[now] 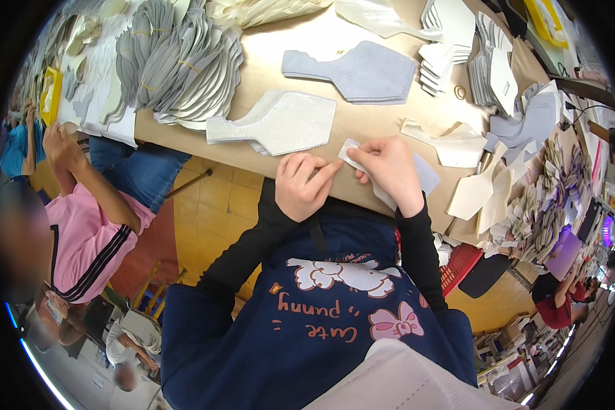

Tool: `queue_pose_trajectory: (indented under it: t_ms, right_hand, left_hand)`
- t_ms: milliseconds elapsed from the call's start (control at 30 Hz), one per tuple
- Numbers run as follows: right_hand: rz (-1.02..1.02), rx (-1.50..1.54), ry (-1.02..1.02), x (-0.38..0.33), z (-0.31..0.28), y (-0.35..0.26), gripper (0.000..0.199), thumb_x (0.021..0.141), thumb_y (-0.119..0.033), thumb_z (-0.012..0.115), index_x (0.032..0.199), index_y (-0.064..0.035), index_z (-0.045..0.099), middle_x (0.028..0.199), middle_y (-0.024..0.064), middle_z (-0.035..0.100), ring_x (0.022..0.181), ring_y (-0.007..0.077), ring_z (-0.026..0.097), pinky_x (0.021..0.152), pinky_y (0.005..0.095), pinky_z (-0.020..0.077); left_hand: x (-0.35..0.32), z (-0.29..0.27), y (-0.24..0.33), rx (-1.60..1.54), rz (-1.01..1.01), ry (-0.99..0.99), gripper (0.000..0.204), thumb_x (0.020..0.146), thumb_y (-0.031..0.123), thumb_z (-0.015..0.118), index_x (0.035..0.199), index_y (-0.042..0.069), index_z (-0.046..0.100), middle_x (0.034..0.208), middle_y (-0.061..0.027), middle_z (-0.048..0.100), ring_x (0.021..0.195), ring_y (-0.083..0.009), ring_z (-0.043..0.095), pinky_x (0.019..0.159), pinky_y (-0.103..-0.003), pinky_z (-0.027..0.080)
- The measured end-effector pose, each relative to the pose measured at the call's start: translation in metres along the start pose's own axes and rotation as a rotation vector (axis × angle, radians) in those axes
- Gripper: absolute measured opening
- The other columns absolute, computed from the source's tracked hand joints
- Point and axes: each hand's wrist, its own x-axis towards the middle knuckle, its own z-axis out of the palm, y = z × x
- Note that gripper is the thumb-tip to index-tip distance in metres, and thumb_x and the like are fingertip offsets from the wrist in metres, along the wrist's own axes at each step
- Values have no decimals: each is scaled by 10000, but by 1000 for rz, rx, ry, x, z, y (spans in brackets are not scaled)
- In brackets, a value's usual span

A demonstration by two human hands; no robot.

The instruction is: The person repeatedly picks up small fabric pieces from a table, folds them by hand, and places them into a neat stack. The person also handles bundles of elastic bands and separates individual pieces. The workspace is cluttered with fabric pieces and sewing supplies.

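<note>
My right hand [389, 171] pinches a small white strip [350, 152] against a pale grey fabric piece [427, 174] lying at the near edge of the brown table [362, 123]. My left hand [304, 184] sits beside it, its forefinger stretched onto the strip's lower end. Both forearms wear black sleeves. Just beyond my hands lies a white cut piece with a narrow neck [280, 123], and farther off a stack of blue-grey pieces [362, 72] of the same shape.
Bundled grey and white cut pieces [178, 61] fan out at the far left of the table. Cream pieces [485, 184] and white stacks [451, 41] crowd the right. A person in a pink shirt [82, 232] sits to my left. A red basket [458, 266] stands below the table.
</note>
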Motion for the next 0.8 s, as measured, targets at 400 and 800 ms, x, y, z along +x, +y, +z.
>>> queue_pose_trajectory:
  t_ms: [400,800]
  right_hand:
    - [1,-75,83,2,6,-1,283,863,-242,678,713,-7,728,555,70,671,520,160,671,551,314,514]
    - [-151,-356,-27,-14,-9,-12,368,948,-319,634,840,22,724,630,142,667,571,257,662,571,372,494]
  left_hand:
    - [9,0,8,39,-101,-69,388,831,95,705,1217,138,712,882,-12,561,886,-214,550,849,-382,412]
    - [25,-4,16,130,-102,-97,227,888,197,713,1108,161,755,810,-9,512,820,-203,520,800,-359,375]
